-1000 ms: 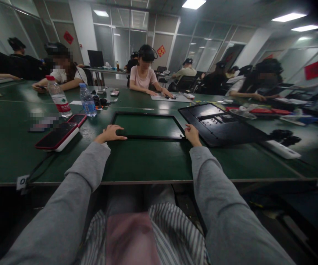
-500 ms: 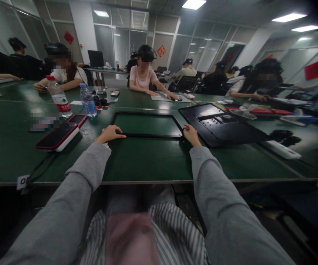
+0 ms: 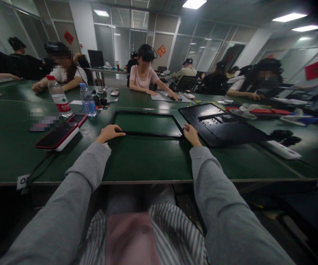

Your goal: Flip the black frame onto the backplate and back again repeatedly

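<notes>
A thin black rectangular frame (image 3: pixel 150 135) lies on the green table (image 3: pixel 147 162) in front of me, with the green surface showing through its opening. At its near left corner, my left hand (image 3: pixel 110 133) grips the frame between thumb and fingers. My right hand (image 3: pixel 191 134) pinches the near right corner. Just right of that hand lies a large black panel (image 3: pixel 225 129) with cut-outs near its far side.
Left of the frame are a phone with a red edge (image 3: pixel 56 135), a red-capped bottle (image 3: pixel 61 101) and a blue-capped bottle (image 3: pixel 88 103). A white power strip (image 3: pixel 283 149) lies at the right. Across the table a person in pink (image 3: pixel 143 77) works.
The near edge of the frame has shifted up slightly at its left end, along with my left hand. My right hand has hardly moved.
</notes>
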The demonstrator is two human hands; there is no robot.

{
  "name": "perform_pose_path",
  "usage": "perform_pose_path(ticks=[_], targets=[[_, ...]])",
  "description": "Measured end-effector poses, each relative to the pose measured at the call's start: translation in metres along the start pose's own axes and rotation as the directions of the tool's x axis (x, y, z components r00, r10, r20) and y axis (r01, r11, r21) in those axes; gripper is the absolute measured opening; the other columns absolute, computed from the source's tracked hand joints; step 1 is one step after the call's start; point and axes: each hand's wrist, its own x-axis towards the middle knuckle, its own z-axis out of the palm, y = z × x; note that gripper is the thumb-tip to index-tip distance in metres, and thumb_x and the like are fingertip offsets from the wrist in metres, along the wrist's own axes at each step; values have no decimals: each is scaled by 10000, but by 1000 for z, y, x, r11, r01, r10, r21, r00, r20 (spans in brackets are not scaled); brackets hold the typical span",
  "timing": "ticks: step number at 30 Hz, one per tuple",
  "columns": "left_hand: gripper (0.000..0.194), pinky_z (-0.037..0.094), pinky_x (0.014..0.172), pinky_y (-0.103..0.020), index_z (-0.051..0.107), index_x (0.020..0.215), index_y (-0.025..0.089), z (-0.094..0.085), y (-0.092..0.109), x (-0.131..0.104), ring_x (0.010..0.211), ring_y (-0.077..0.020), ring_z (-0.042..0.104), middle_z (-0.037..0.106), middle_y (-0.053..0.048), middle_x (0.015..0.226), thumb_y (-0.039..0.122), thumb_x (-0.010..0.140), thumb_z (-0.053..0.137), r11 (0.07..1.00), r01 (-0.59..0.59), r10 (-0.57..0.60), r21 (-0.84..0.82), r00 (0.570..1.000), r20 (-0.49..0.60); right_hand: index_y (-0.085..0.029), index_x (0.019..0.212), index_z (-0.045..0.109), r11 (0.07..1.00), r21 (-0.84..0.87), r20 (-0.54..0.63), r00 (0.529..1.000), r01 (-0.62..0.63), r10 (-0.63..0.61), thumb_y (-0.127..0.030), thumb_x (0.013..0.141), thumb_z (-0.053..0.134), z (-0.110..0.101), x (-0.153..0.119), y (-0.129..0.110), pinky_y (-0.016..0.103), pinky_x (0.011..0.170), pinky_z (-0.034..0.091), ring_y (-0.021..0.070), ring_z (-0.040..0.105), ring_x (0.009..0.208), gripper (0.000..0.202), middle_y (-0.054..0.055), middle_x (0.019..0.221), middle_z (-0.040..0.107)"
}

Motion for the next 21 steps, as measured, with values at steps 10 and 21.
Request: perform_pose_path(ticks=[10,21], targets=[[421,543,984,-371,813,1115,265,-1,0,0,1202,-296,718,801,-77,1251,606,869,811,1000,0,0,-4,1000,8,-117,1324,715,1000,5,-4,1000,-8,8,-182,822,568,1,1,5,497,1131,564,299,775,1142,527,190,1188,806],[483,563,964,-392,818,1058,259,1,-6,3,1147,-312,740,819,-81,1180,672,807,825,997,-30,28,-67,999,-30,-129,1327,704,1000,-3,-40,999,8,-8,-194,799,559,-4,4,3,553,1151,528,336,734,1180,551,204,1216,778]])
